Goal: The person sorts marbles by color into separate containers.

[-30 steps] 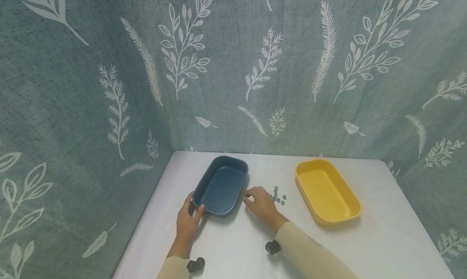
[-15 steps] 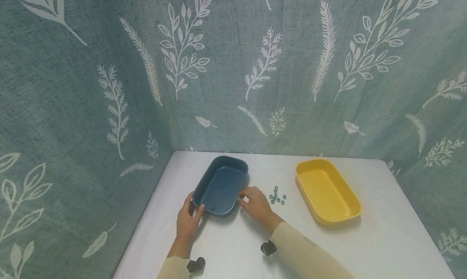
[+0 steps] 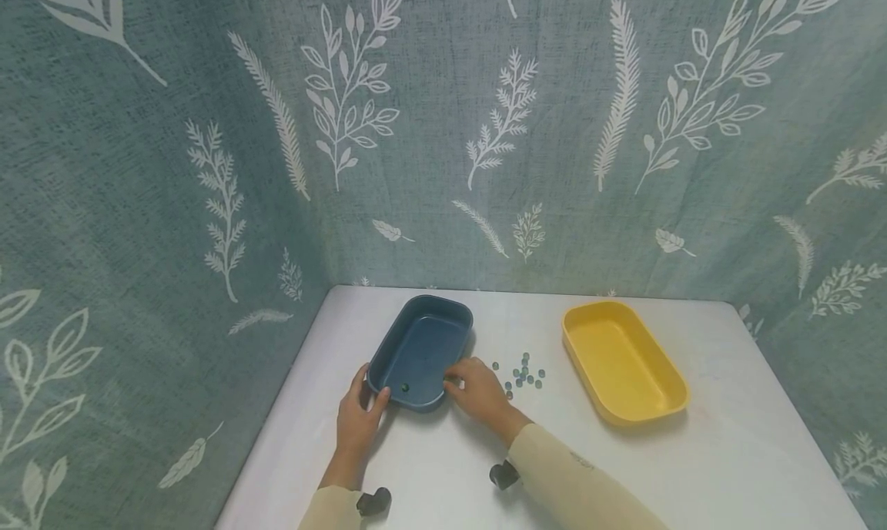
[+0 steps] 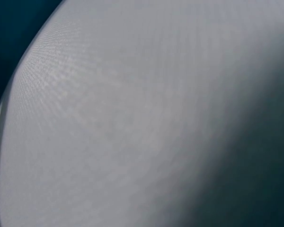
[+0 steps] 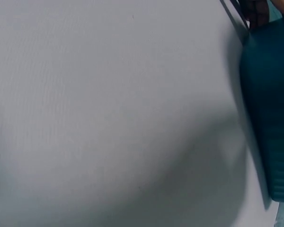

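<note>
A blue tray (image 3: 421, 353) lies on the white table, one dark green marble (image 3: 405, 388) inside near its near end. My left hand (image 3: 359, 416) holds the tray's near left corner, thumb over the rim. My right hand (image 3: 478, 391) is at the tray's near right rim, thumb and forefinger tips close together; whether they pinch the rim or something small is too fine to see. To the right of this hand, several small bluish-green glass marbles (image 3: 524, 372) are scattered on the table. In the right wrist view, the tray's side (image 5: 270, 113) shows along the right edge.
A yellow tray (image 3: 624, 364) stands at the right on the white table (image 3: 443, 476), with nothing seen inside. Leaf-patterned green fabric (image 3: 430, 145) rises behind and along both sides of the table.
My right hand has moved left and slightly nearer, up to the blue tray's rim, uncovering some marbles. The marble inside has shifted slightly. My left hand stays on the tray.
</note>
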`<state>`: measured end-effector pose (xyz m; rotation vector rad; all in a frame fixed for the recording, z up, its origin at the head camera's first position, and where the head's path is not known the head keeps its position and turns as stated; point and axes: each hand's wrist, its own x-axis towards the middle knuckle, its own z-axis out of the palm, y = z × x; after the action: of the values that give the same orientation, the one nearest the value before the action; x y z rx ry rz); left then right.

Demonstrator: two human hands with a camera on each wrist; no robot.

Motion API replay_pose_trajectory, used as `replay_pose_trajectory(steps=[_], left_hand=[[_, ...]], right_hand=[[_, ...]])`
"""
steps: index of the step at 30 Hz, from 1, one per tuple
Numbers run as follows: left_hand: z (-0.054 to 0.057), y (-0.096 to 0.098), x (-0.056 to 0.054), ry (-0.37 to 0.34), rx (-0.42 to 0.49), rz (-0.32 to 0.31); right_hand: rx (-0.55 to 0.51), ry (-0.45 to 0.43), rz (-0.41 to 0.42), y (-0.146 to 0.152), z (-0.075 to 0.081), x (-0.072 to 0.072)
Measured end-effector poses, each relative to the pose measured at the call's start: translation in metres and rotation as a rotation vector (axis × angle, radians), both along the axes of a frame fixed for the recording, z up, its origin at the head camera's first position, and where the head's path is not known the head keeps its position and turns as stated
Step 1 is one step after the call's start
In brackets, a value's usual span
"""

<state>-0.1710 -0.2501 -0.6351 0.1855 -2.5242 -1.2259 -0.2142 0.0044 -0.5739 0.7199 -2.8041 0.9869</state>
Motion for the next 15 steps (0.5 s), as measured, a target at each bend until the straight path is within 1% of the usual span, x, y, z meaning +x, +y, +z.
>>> replay_pose_trajectory(steps=[5,8,15], left_hand=[[-0.0020,-0.0009,-0.0005,0.009,-0.004,0.001],[-0.0025,-0.0011,-0.0003,0.010,-0.005,0.003],[-0.0028,-0.0006,0.0000,0.028,-0.004,-0.003]], right_hand=[[-0.013,0.018,0.025,-0.0031,-0.0012,0.0035],[-0.005,0.004,0.026,-0.0039,-0.0033,0.0040],[0.000,0.017,0.024,-0.0037,-0.0075,0.0040]])
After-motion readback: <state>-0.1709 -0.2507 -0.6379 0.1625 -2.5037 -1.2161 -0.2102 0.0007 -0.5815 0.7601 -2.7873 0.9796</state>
